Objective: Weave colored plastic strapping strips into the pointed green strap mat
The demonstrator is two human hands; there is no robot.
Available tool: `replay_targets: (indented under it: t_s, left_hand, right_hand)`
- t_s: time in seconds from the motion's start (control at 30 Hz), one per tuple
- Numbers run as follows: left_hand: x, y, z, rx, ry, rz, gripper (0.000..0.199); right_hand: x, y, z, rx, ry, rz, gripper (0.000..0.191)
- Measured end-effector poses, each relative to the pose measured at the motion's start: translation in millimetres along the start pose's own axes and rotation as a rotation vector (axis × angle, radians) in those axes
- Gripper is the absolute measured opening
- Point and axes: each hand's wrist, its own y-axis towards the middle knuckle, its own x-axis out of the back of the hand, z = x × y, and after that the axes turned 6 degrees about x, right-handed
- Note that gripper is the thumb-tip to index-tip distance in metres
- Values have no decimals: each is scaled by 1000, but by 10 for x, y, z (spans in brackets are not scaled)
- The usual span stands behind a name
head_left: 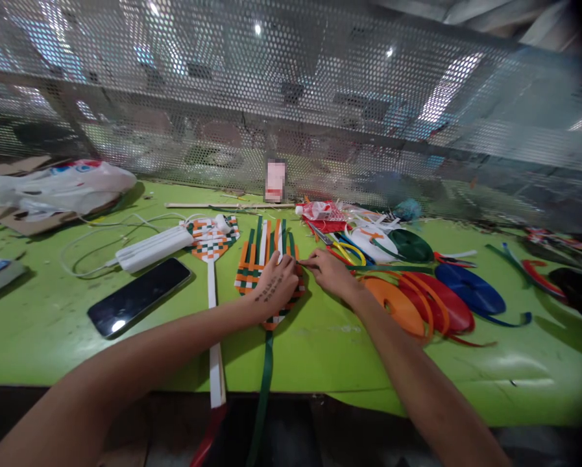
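Observation:
An orange, green and white woven piece (pixel 246 275) lies on the green table, loose strip ends pointing away from me and one green strip (pixel 266 383) hanging over the front edge. My left hand (pixel 278 282) rests on its right half, fingers curled and pressed onto the weave. At its right edge my right hand (pixel 330 272) is closed, fingertips pinched on the end of a dark strip; a green strip (pixel 392 268) runs out to the right from beside that hand. A finished-looking woven fan (pixel 210 240) with a white handle (pixel 213 324) lies to the left.
Left: a phone (pixel 139 297), a white power bank (pixel 154 248) with cable, a plastic bag (pixel 61 188). Right: scissors (pixel 349 251) and orange (pixel 392 305), red (pixel 446 301), blue (pixel 470 288), green (pixel 411 245) and white strip rolls. A perforated metal screen (pixel 291 84) stands behind.

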Motion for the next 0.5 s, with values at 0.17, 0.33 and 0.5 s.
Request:
replay_targets:
  t_s: [0.17, 0.33, 0.5]
  left_hand:
    - [17, -1, -26, 4, 39, 10, 20]
    - [46, 6, -70, 7, 73, 40, 23]
    - [62, -1, -91, 30, 102, 51, 28]
  right_hand:
    - [-16, -14, 56, 1, 53, -7, 35]
    - [-27, 49, 115, 1, 110, -78, 32]
    - [-14, 362, 170, -96, 148, -99, 16]
